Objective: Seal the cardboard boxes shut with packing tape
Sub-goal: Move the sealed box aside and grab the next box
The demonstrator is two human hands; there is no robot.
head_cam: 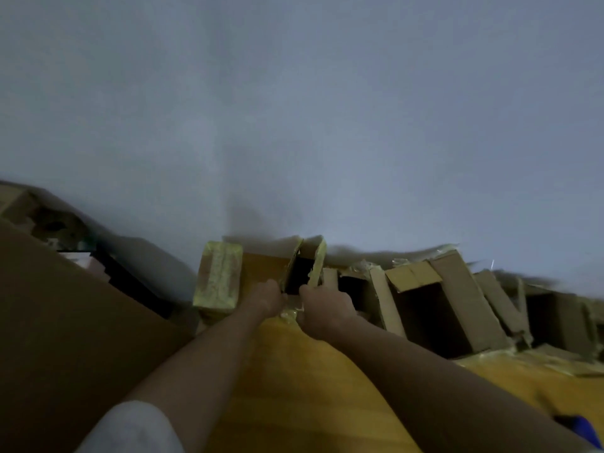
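Reaching out, both hands are touching a small open box (305, 269) by the wall (294, 125). The left hand (264, 299) and right hand (322, 305) are too blurry to tell their grip. A taped box (217, 277) is standing just left. More open boxes (434, 308) are crowding the right.

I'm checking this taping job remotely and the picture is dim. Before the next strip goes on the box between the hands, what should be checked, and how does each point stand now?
1. Flaps closed on the open box: not ok, they stand up and the dark inside shows.
2. Both hands at the box: ok, left hand and right hand reach its near edge.
3. Firm grip on the flaps: cannot tell, fingers are blurred.
4. Tape roll at hand: cannot tell, none is plainly seen; only crinkled tape shows between the hands.
5. Neighbouring taped box out of the way: ok, it stands left of the left hand.
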